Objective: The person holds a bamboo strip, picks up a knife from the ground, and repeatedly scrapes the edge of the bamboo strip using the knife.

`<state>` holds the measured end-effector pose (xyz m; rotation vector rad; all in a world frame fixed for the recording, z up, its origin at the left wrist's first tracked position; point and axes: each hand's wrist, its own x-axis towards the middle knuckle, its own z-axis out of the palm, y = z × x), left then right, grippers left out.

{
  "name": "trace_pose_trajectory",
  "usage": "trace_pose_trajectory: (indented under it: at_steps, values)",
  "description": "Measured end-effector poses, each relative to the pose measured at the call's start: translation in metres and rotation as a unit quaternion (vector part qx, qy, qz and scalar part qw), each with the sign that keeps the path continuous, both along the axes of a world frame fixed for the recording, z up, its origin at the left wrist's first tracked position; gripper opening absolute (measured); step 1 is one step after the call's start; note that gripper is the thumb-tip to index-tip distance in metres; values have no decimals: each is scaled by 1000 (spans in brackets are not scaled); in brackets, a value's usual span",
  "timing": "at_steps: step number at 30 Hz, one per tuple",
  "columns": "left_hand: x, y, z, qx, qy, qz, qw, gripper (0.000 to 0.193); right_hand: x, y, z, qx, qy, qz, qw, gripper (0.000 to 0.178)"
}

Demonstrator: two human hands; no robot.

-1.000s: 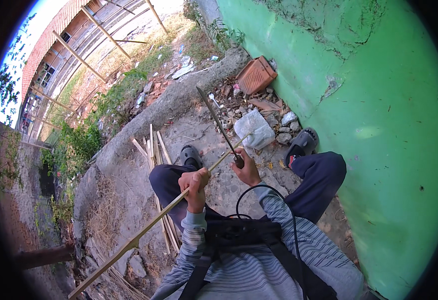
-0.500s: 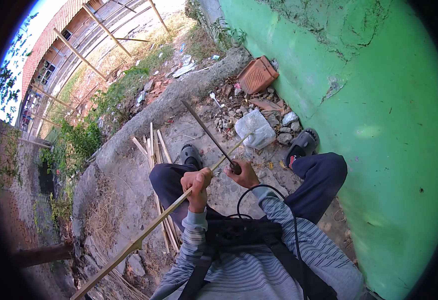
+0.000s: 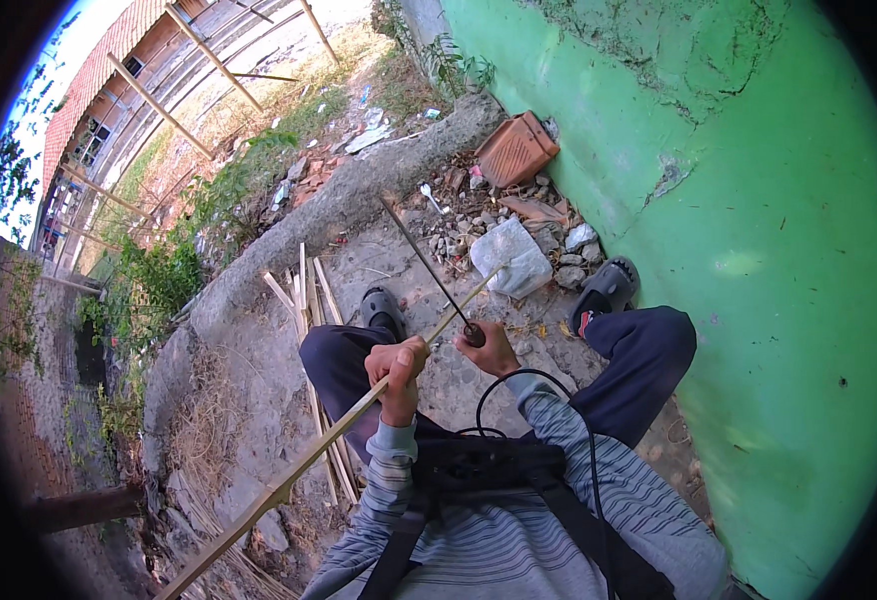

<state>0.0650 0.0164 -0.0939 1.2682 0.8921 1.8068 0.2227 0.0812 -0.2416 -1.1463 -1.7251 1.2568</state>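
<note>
My left hand (image 3: 397, 378) is closed around a long bamboo strip (image 3: 311, 452), which slants from the lower left up past both hands. Its far end reaches the whitish block (image 3: 511, 258) on the ground. Closed on the dark handle of a long-bladed knife (image 3: 424, 258), my right hand (image 3: 489, 350) sits just right of the left. The narrow blade points up and to the left, crossing the strip just beyond my hands. Whether the edge touches the strip I cannot tell.
Several split bamboo strips (image 3: 311, 310) lie left of my left leg. A green wall (image 3: 779, 300) rises on the right. Rubble (image 3: 449, 235) and an orange-brown roof tile (image 3: 517, 150) lie ahead, beside a low concrete edge (image 3: 349, 190). A black cable (image 3: 591, 450) hangs over my right arm.
The knife has tilted more upright, its tip shifting slightly right. My right hand has moved a little right. The strip's near end has shifted slightly right, with my left hand still gripping it.
</note>
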Motion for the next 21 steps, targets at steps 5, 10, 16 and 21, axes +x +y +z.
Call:
trace_pose_trajectory:
  at_steps: [5,10,16,21]
  values:
    - [-3,0,2,-4,-6,11,1000,52,-2,3,-2,-3,-4,-4,1000,28]
    - [-3,1,1,-5,-23,16,1000,53,-3,5,-28,-20,15,-44,999,30]
    - [-2,0,4,-7,2,4,1000,53,-3,3,-21,-18,10,-22,1000,30]
    - [-1,0,5,-7,-1,6,1000,54,-3,2,-15,-16,19,-23,999,29]
